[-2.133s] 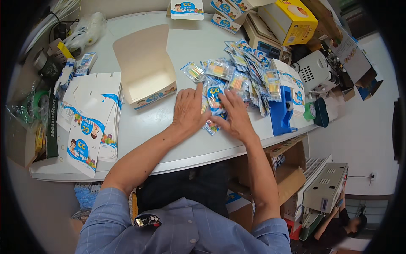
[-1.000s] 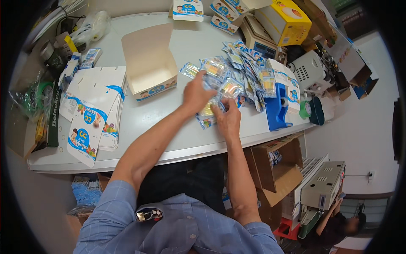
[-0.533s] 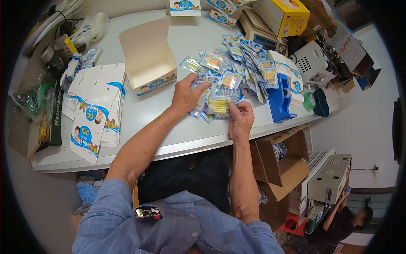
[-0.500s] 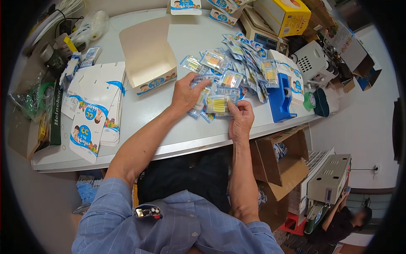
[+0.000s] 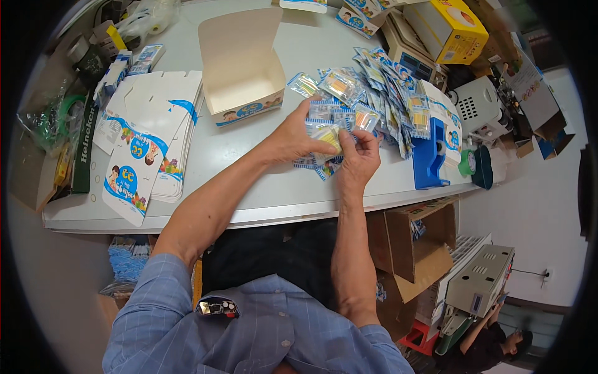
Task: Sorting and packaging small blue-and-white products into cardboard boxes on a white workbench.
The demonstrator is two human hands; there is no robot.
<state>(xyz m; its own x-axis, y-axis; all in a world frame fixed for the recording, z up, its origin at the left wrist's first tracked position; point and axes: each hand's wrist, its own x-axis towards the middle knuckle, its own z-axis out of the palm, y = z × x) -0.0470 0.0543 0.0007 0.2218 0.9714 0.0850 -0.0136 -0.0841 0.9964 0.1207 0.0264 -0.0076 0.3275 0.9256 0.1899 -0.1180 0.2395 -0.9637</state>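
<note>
Your right hand (image 5: pixel 357 156) pinches a clear packet (image 5: pixel 326 135) of yellow sticks at its right end, thumb on top and the other fingers curled. The packet sits between your two hands, near the middle of the table (image 5: pixel 289 192), its long axis running roughly left to right with the right end turned slightly far. Your left hand (image 5: pixel 296 137) spans the bunch of packets (image 5: pixel 321 112) beneath and beyond it, thumb along the near side, fingers at the far left — you cannot tell from this angle whether it clasps them or only steadies them.

From your grip, the open box (image 5: pixel 249 110) stands far and to the left, its lid raised on the far side and its printed wall toward you. Your left hand is the nearer one to it. The loose pile of packets (image 5: pixel 389 93) lies the other way, far and to the right, nearer your right hand.

The table is smooth and white, and its near edge runs just below your wrists. Flat cartons (image 5: pixel 149 146) lie stacked on the left; on the right, a blue tape dispenser (image 5: pixel 428 162) stands just beyond the pile — with a scale (image 5: pixel 402 50) and a yellow box (image 5: pixel 451 31) farther back.
</note>
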